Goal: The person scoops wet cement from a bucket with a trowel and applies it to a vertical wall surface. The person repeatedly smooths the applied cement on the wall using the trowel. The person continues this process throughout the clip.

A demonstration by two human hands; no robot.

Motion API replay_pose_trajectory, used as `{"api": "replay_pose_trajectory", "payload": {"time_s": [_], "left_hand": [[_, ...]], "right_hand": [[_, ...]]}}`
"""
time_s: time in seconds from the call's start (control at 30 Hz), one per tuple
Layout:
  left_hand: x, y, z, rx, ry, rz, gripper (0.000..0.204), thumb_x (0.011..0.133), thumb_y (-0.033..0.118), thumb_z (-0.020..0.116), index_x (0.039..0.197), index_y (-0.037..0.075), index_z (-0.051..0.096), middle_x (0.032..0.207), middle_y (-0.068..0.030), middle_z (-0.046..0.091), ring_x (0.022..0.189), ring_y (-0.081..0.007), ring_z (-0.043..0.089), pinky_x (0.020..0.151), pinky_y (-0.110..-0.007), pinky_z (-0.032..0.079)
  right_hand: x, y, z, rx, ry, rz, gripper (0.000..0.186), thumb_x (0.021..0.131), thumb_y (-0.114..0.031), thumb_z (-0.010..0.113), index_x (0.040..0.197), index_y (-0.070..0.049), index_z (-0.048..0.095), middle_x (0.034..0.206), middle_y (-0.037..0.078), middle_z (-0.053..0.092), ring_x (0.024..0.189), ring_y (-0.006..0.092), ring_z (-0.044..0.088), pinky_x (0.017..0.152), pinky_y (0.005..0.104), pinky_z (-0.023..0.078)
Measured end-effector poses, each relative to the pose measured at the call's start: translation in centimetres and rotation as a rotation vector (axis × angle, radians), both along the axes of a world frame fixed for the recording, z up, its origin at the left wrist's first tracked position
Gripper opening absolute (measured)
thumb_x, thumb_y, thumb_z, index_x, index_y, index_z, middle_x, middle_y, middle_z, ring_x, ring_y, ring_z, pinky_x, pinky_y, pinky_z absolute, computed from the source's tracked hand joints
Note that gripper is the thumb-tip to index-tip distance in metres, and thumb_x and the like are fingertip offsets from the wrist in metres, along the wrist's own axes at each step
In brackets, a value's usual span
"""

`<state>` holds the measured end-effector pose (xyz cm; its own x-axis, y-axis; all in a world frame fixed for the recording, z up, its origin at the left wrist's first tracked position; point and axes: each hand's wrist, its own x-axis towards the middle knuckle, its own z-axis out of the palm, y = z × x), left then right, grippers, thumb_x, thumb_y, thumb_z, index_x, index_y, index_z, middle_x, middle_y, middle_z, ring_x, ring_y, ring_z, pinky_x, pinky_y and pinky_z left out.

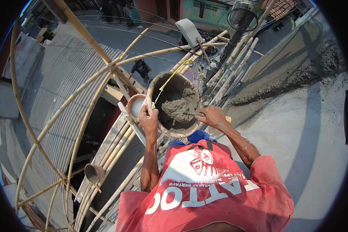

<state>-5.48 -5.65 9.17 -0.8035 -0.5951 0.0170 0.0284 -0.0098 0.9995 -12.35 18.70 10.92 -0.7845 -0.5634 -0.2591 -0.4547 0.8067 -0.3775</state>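
Observation:
A mortar-smeared bucket [150,91] is tilted toward me, with wet grey mortar [178,110] heaped inside. My left hand [149,120] grips its near left rim, beside a pale cord that runs up to a yellow strap [172,77]. At the right rim my right hand [214,116] is closed around a trowel, whose light wooden handle end [228,119] sticks out past the fist. The trowel's blade reaches into the bucket and is mostly covered by mortar.
A smaller bucket [131,106] of cloudy liquid stands left of the mortar. Another bucket [92,174] sits lower left near the bamboo poles [116,154]. Bamboo scaffolding [85,87] crosses the left side, with a person [141,69] far below. A partly plastered wall [290,58] rises at right.

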Motion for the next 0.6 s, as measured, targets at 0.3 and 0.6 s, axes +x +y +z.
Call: {"api": "replay_pose_trajectory", "payload": {"time_s": [0.3,0.6], "left_hand": [[1.1,2.9,-0.2,-0.289,0.101,0.209,0.018,0.066,0.001,0.05,0.083,-0.003,0.051,0.074,-0.0017,0.047,0.062,-0.0117,0.043,0.057,-0.025,0.036],[-1.9,4.0,-2.0,-0.202,0.028,0.153,0.02,0.065,0.002,0.051,0.085,-0.003,0.052,0.075,-0.0026,0.048,0.063,-0.0124,0.044,0.058,-0.025,0.036]], "right_hand": [[-8.4,5.6,25.1,-0.229,0.36,0.165,0.043,0.072,-0.041,0.063,0.083,0.001,0.063,0.069,0.017,0.06,0.07,0.0333,0.059,0.064,0.0403,0.046],[-11.4,13.1,61.1,-0.603,0.439,0.014,0.023,0.08,-0.022,0.064,0.073,-0.001,0.059,0.053,0.003,0.052,0.039,0.0089,0.048,0.035,0.0222,0.04]]}}
